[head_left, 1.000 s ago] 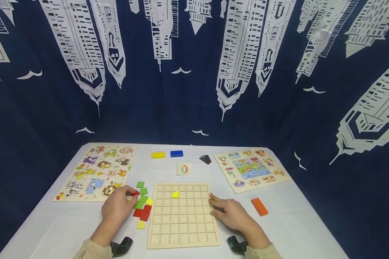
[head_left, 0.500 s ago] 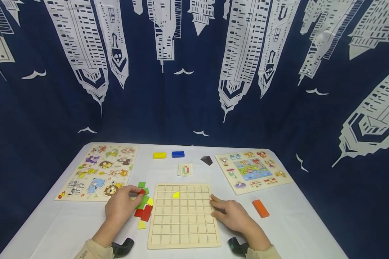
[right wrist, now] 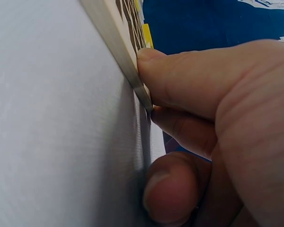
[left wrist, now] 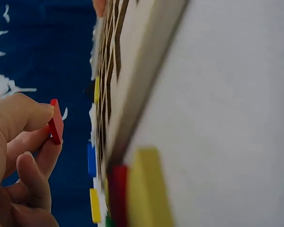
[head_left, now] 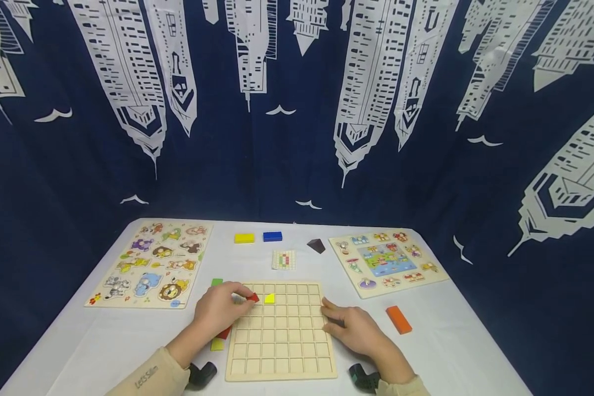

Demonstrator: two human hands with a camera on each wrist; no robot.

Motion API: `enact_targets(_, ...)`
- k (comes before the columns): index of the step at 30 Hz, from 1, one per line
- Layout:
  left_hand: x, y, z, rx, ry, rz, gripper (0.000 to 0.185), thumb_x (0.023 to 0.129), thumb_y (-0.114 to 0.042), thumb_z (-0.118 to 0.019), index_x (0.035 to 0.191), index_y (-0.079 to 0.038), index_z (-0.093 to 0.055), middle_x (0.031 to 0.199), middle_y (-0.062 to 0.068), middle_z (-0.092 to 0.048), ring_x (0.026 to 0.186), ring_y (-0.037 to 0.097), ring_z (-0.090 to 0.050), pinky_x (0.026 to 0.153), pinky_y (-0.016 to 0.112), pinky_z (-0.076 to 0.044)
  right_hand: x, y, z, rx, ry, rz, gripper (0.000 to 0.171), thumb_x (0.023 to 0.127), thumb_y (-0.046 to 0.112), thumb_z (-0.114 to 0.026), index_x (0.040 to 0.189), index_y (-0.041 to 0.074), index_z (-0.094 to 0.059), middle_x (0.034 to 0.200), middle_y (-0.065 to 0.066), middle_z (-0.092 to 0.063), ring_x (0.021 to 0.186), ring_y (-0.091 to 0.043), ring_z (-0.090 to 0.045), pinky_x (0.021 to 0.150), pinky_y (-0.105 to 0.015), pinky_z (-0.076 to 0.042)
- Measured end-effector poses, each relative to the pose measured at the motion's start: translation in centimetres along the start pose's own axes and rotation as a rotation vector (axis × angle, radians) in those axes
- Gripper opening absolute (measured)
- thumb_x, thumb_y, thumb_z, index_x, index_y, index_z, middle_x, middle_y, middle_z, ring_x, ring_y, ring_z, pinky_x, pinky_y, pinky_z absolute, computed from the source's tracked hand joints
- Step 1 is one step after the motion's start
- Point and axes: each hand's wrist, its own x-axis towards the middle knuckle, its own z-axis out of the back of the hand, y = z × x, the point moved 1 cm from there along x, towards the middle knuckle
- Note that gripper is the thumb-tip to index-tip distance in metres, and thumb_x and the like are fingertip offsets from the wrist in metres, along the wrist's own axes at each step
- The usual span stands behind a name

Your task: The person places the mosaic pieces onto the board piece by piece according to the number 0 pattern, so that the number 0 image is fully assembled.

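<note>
Head view: red tile held over the board's upper left

Your right hand rested thumb and fingertips against the board's right edge without wrapping round it, probably to steady it. Farther in, your left hand pinched the red tile just left of the yellow tile, a grasp that seemingly kept its board-side face free. Its exposed corner pointed right; your fingers hid too much to tell a long axis. Beyond the board lay the card, presumably placed for easy viewing.
</note>
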Motion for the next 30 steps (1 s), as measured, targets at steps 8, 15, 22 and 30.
enact_targets(8, 2.3, -2.3, -2.4, -0.024, 0.161, -0.144, 0.009, 0.084, -0.032, -0.084, 0.090, -0.032, -0.078, 0.099, -0.013, -0.075, 0.093, 0.011, -0.065, 0.073, 0.033, -0.050, 0.1, -0.2, 0.0, -0.004, 0.006, -0.002, 0.047, 0.095, 0.032, -0.073, 0.136, 0.010, -0.067, 0.152, -0.003, -0.054, 0.137, -0.035, -0.055, 0.110, -0.055, -0.043)
enact_targets(15, 3.6, -3.5, -3.7, 0.100, 0.209, -0.251, 0.005, 0.086, -0.028, -0.082, 0.090, -0.030, -0.080, 0.099, -0.012, -0.075, 0.093, 0.013, -0.067, 0.073, 0.036, -0.051, 0.2, -0.4, -0.2, 0.005, 0.000, 0.001, 0.046, 0.095, 0.032, -0.073, 0.136, 0.011, -0.067, 0.152, -0.002, -0.054, 0.136, -0.034, -0.055, 0.109, -0.055, -0.044)
enact_targets(22, 4.2, -3.5, -4.0, 0.161, 0.199, -0.268, 0.004, 0.085, -0.027, -0.083, 0.087, -0.028, -0.080, 0.094, -0.013, -0.074, 0.083, 0.008, -0.064, 0.070, 0.034, -0.050, 0.2, 0.0, -0.2, 0.005, -0.001, 0.005, 0.047, 0.095, 0.033, -0.073, 0.136, 0.010, -0.067, 0.152, -0.004, -0.054, 0.136, -0.035, -0.056, 0.109, -0.055, -0.044)
enact_targets(30, 4.4, -3.6, -4.4, 0.170, 0.167, -0.288, 0.005, 0.086, -0.027, -0.083, 0.083, -0.030, -0.081, 0.092, -0.015, -0.075, 0.085, 0.008, -0.066, 0.072, 0.034, -0.051, 0.1, -0.1, -0.2, -0.006, -0.011, -0.007, 0.046, 0.095, 0.033, -0.072, 0.136, 0.010, -0.068, 0.152, -0.003, -0.054, 0.136, -0.034, -0.056, 0.109, -0.054, -0.044)
